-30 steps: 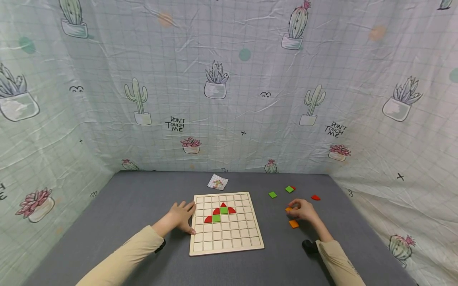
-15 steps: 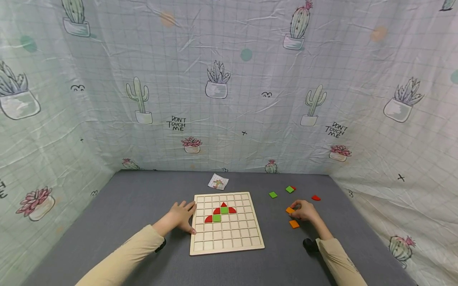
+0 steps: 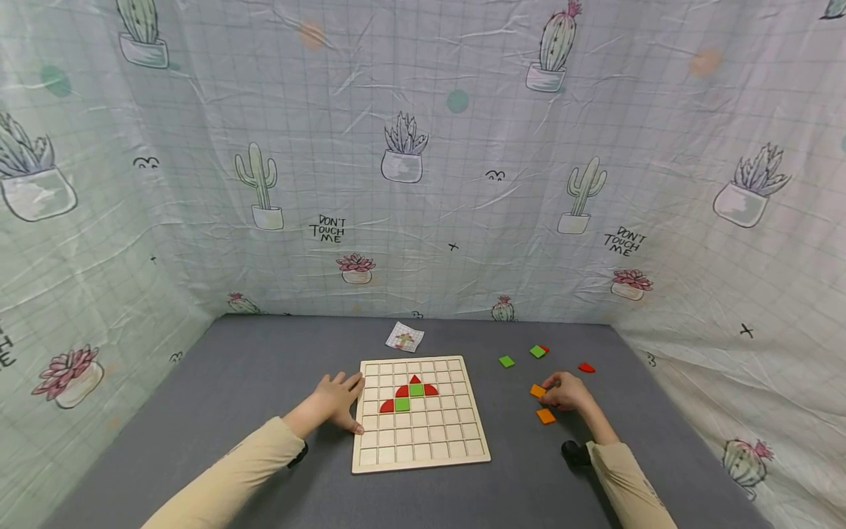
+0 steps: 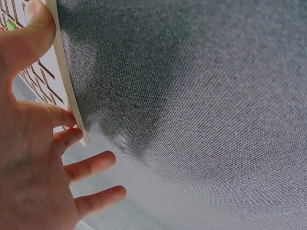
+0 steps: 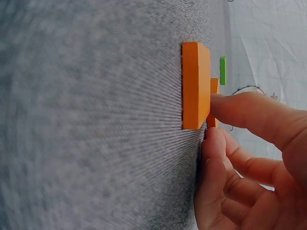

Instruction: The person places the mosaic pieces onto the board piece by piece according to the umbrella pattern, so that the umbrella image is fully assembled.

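Observation:
A pale wooden grid board [image 3: 423, 441] lies on the grey table, bearing a few red and green pieces. My left hand [image 3: 335, 400] rests at its left edge, fingers spread; the left wrist view shows the thumb [image 4: 41, 26] over the rim. To the right, my right hand [image 3: 567, 391] pinches an orange square tile [image 3: 538, 391] at its right edge, between thumb and fingertips. Much of that tile [image 5: 214, 86] is hidden in the right wrist view behind the thumb and a second orange tile [image 5: 196, 86]. That second orange tile [image 3: 545, 416] lies just nearer the body.
Behind the right hand lie a green tile [image 3: 506, 361], another green tile [image 3: 538, 352] overlapping a red piece, and a red rounded piece [image 3: 586, 367]. A small pattern card [image 3: 405, 337] lies beyond the board. A cactus-print cloth [image 3: 423, 279] hangs at the table's back.
My right fingers have shifted slightly to the right, so more of the orange tile shows. The left hand and the board stay as they were; the head view has drifted slightly.

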The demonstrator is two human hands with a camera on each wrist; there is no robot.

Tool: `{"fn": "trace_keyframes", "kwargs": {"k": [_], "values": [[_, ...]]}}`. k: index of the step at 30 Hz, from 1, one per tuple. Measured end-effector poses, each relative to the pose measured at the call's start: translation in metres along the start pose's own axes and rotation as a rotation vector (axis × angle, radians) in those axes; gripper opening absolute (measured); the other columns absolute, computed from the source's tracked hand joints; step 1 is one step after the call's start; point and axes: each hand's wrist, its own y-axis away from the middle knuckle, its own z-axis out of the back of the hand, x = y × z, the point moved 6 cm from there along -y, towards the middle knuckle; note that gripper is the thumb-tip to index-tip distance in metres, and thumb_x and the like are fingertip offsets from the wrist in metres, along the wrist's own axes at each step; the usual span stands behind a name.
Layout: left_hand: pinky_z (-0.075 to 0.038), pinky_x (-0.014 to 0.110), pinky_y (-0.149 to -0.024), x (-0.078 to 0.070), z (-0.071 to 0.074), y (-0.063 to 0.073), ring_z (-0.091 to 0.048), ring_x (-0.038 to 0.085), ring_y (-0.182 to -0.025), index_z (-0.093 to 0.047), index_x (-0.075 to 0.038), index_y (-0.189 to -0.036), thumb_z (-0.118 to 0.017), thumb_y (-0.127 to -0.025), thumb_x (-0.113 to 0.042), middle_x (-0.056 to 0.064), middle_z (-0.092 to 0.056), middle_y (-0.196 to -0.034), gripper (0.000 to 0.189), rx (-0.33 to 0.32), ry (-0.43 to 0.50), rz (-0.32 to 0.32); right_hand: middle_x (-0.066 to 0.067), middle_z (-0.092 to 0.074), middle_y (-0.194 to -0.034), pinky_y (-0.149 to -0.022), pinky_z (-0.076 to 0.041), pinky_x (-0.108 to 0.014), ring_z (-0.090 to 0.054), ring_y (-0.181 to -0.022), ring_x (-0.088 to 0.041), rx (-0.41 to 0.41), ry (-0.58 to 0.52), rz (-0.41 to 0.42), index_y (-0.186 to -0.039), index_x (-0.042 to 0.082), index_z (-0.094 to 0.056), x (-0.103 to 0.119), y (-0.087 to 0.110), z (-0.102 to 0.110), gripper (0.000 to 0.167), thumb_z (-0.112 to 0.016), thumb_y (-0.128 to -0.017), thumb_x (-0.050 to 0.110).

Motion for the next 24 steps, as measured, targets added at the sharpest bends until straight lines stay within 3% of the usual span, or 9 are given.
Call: {"fn": "trace_keyframes", "kwargs": {"k": [24], "values": [[-0.028, 0.053, -0.100, 0.001, -0.006, -0.004, -0.033, 0.034, -0.128, -0.036, -0.006, -0.136, -0.066, -0.066, -0.059, 0.009, -0.034, -0.142, 0.094, -0.003, -0.005, 0.007, -0.004, -0.061, -0.065, -0.054, -0.048, -0.029, -0.055, -0.059, -0.013, -0.013, -0.075, 0.016, -0.098, -0.001, -0.060, 0.010, 0.004, -0.003, 0.030, -0.070, -0.071, 0.008]]}}
